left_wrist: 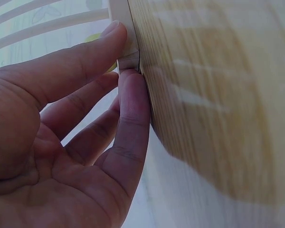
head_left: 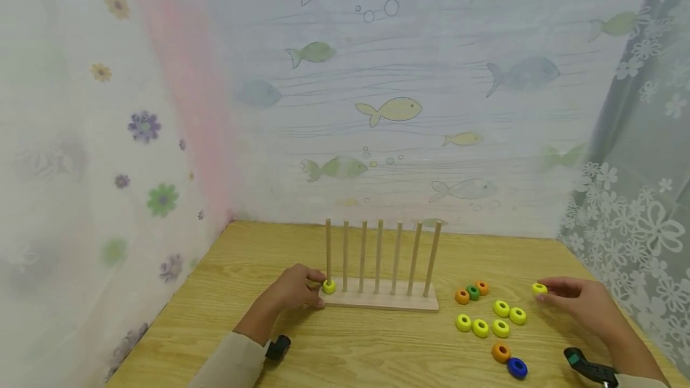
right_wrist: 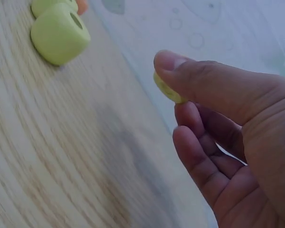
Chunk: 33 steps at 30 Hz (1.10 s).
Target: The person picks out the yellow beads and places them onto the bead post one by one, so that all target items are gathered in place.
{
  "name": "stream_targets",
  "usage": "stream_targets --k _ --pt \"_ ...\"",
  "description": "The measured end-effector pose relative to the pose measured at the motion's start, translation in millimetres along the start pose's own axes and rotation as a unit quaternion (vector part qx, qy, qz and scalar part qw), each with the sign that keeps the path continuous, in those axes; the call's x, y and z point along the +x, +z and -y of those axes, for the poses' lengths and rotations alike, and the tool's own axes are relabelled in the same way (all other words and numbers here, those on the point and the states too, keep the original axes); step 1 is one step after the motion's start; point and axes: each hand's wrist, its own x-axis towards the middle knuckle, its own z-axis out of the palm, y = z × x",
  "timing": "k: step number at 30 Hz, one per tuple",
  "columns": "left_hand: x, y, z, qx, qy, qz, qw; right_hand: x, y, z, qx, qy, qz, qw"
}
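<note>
A wooden peg stand with several upright pegs stands on the table. One yellow ring sits at the foot of its leftmost peg. My left hand grips the left end of the base. In the left wrist view the thumb lies on the base and a finger presses its end. Right of the loose rings, my right hand pinches another yellow ring between thumb and fingers, held up over the table. The thumb partly hides this ring in the right wrist view.
Several loose yellow rings lie between the stand and my right hand. Behind them are two orange rings and a green ring. Nearer me lie an orange ring and a blue ring. A fish-patterned curtain borders the table's back.
</note>
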Motion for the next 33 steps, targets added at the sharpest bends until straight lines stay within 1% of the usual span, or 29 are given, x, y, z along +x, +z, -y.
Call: stream_targets --k 6,12,20,25,30,33 --pt "0.8 0.0 0.5 0.001 0.004 0.0 1.0 0.1 0 8 -0.005 -0.013 0.0 0.9999" --pt "1.4 -0.1 1.8 -0.003 -0.002 0.002 1.0 -0.9 3 14 0.001 -0.035 -0.006 0.9994" --pt "1.0 -0.9 0.6 0.001 0.001 0.003 1.0 0.0 5 27 -0.002 -0.066 -0.006 0.9978" --pt "2.1 -1.0 -0.2 0.003 -0.001 0.0 1.0 1.4 6 33 0.008 -0.066 -0.007 0.9978" --pt "2.3 -0.3 1.0 0.009 -0.004 -0.003 1.0 1.6 5 37 0.003 -0.066 -0.007 0.9978" --pt "2.3 -0.1 1.1 0.007 -0.002 -0.002 1.0 1.2 2 41 -0.002 -0.073 -0.007 0.9973"
